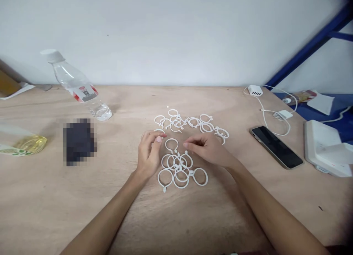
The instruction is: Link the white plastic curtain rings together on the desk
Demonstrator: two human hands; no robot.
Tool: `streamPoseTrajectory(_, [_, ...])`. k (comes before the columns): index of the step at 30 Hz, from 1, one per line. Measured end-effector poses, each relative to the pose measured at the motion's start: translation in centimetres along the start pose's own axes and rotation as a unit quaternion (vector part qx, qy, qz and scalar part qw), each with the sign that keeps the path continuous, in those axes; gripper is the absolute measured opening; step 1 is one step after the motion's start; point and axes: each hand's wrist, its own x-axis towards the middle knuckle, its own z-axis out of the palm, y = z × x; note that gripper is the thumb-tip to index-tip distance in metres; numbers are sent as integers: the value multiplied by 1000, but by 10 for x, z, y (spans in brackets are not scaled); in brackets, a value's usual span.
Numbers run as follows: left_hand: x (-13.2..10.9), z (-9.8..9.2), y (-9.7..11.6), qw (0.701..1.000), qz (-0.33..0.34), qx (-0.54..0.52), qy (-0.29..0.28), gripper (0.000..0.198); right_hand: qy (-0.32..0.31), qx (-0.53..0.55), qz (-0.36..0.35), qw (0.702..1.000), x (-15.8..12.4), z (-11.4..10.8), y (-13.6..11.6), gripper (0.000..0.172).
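Observation:
My left hand (149, 153) hovers left of a white open plastic ring (171, 139), its fingers bent and thumb apart from the index finger, with nothing visibly held. Part of another ring (159, 130) shows behind these fingers. On the other side of the open ring, my right hand (208, 147) has thumb and index fingertips drawn together; no ring shows in them. Nearer to me lies a cluster of similar rings (165, 170), several overlapping, some with a small clasp. Farther back is a second group of rings (206, 127), partly hidden by my right hand.
Left stand a clear water bottle (82, 87), a bottle of yellow liquid (30, 144) and a blurred dark object (79, 141). A phone (275, 146), white power strip (325, 148), charger (255, 90) and white cable (264, 117) lie right on the wooden table (132, 225).

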Motion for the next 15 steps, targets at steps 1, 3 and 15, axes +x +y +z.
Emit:
streamPoseTrajectory(1, [0, 0, 0, 1000, 5, 5, 1, 35, 32, -34, -2, 999, 4, 3, 0, 22])
streamPoseTrajectory(3, [0, 1, 0, 1000, 6, 11, 0, 31, 48, -100, 3, 994, 13, 12, -2, 25])
streamPoseTrajectory(15, [-1, 3, 4, 993, -9, 114, -4, 22, -1, -236, 26, 971, 29, 27, -16, 21])
